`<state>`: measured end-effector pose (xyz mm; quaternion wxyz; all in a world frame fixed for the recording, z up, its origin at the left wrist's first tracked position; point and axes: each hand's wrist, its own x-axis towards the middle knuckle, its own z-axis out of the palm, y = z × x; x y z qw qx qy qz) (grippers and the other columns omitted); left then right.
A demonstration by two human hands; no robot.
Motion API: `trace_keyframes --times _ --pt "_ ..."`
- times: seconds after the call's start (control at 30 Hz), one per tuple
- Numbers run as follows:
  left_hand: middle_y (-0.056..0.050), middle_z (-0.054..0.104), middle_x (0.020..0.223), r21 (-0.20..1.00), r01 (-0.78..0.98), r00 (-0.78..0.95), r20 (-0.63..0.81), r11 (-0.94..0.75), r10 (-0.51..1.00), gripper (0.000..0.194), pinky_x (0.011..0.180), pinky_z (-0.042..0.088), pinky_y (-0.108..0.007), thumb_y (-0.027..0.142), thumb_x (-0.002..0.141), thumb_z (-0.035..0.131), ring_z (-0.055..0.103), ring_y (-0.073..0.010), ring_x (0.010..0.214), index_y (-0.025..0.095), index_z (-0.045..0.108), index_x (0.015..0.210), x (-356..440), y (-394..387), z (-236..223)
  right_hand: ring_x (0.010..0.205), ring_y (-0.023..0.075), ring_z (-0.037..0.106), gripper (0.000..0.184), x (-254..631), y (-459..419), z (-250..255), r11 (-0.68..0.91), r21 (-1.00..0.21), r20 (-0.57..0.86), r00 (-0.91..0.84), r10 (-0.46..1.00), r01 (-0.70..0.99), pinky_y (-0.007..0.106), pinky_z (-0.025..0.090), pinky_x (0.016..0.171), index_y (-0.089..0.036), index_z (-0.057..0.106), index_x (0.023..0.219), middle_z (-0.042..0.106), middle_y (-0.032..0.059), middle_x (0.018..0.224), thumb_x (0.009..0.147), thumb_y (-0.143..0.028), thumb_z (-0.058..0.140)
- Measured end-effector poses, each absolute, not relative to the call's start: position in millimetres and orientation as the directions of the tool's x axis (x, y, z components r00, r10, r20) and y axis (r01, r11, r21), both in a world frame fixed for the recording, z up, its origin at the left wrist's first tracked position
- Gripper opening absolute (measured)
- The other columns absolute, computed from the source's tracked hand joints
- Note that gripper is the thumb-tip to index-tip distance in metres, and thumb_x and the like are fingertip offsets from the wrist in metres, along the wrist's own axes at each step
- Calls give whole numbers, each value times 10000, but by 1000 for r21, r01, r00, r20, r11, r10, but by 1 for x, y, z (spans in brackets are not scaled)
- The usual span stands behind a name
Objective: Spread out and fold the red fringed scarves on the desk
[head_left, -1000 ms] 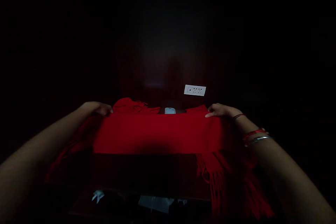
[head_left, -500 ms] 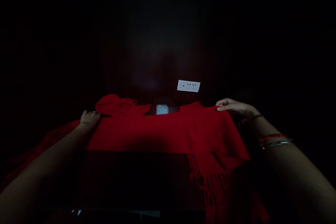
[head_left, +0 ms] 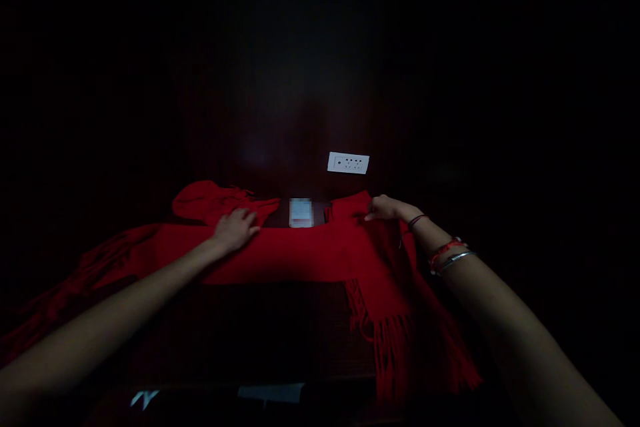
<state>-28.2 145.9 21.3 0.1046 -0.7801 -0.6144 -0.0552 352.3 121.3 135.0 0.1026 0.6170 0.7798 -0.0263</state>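
Observation:
A red fringed scarf (head_left: pixel 295 253) lies spread sideways on a dark surface. Its tassels trail off at the left and hang down at the right. My left hand (head_left: pixel 235 229) rests on the far edge of the scarf, open, with its fingers spread. At the right, my right hand (head_left: pixel 386 207) has its fingers closed on the far part of the scarf, where the cloth slopes down in folds. Just beyond my left hand sits a bunched red cloth (head_left: pixel 197 201) with fringe. A smaller folded red piece (head_left: pixel 350 205) lies beside my right hand.
On the dark wall behind is a white socket plate (head_left: pixel 349 163). Between the red cloths stands a small pale rectangle (head_left: pixel 301 211), blurred out. Pale shapes (head_left: pixel 273 392) show below the surface's front edge. Most of the surroundings are too dark to make out.
My left hand has moved right along the scarf's far edge and its fingers have spread. My right hand has moved left, and the scarf's lifted right part has dropped lower.

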Motion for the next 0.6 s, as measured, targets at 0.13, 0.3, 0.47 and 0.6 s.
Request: trace_keyframes --times 0.13,0.3,0.47,0.6 --pt "-41 119 1388 59 893 443 58 -446 895 595 934 194 -482 575 792 203 141 -295 1235 287 177 1312 26 138 -10 735 200 564 341 357 99 144 180 -27 -422 -175 890 983 260 408 614 -133 646 804 626 58 799 555 -364 672" --pt "-49 86 1387 63 886 462 -79 -459 883 592 972 108 -466 562 796 210 81 -271 1251 280 162 1315 -8 145 -22 699 189 568 382 391 67 166 23 -124 -550 -88 830 992 265 429 601 -120 650 760 634 62 772 460 -347 717" --pt "-29 70 1383 60 884 467 -97 -464 879 595 982 102 -446 554 793 233 65 -265 1251 281 146 1314 -37 144 -18 676 185 578 329 411 69 204 1 -137 -422 -59 904 991 269 438 596 -130 645 825 639 69 792 601 -370 633" --pt "-24 71 1382 58 892 452 -108 -448 886 604 978 124 -449 565 781 247 62 -275 1248 286 157 1309 -35 142 -18 815 233 568 237 405 91 193 -42 137 -197 69 978 990 299 421 701 -135 660 764 635 91 838 552 -239 683"
